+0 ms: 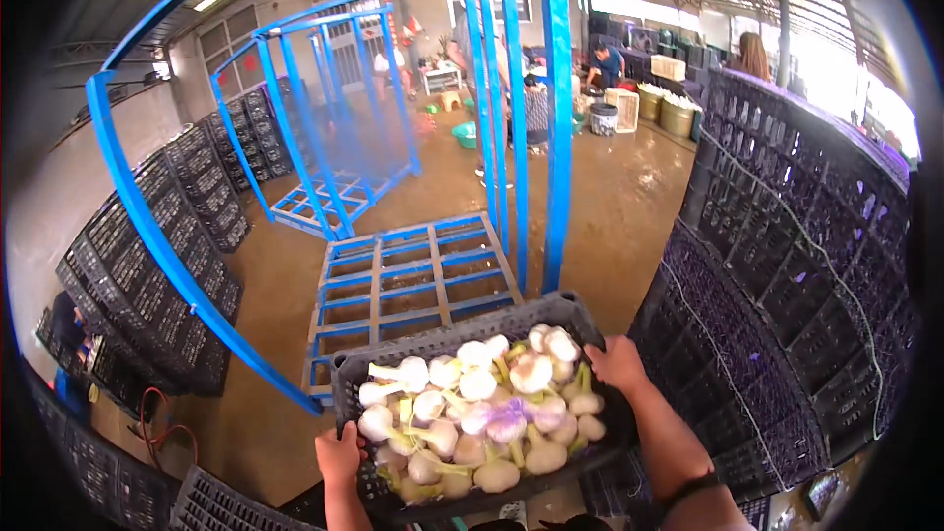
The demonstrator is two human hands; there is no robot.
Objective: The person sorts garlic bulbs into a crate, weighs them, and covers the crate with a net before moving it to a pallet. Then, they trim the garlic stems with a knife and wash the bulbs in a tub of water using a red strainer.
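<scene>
Between my two hands is a black plastic crate (pixel 354 374) filled with white garlic bulbs (pixel 479 385) that have short green stems. A small purple piece, perhaps netting, lies on the bulbs near the middle. My left hand (pixel 339 454) is closed on the crate's left end, while my right hand (pixel 617 364) grips its right end near the far corner. Just beyond the crate stands a blue metal rack (pixel 433 270) with a slatted base and upright posts; nothing sits on its slats.
Tall stacks of black crates (pixel 777 236) rise close on my right, and more crate stacks (pixel 147 265) line the left wall. A second blue rack (pixel 344 192) stands farther off. An orange hose (pixel 147 423) lies at left. People (pixel 607 67) and tubs are at the back.
</scene>
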